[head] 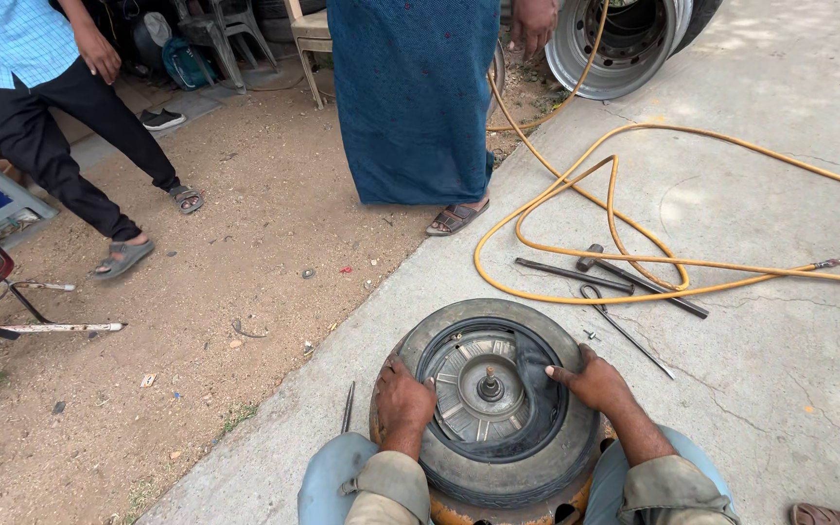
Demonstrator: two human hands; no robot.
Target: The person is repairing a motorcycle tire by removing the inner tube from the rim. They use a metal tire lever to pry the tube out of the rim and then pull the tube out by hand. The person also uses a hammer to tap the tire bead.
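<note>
concrete ground: hands press tyre.

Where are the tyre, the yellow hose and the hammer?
tyre (498,476): head view, near sidewall.
yellow hose (546,199): head view, left of its loops.
hammer (590,258): head view, its head.

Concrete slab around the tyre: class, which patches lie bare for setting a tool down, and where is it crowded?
Bare: the concrete right of the tyre, below the yellow hose; also the strip left of the tyre, beyond the thin rod. Crowded: between tyre and hose, where metal bars and loose tools lie.
</note>
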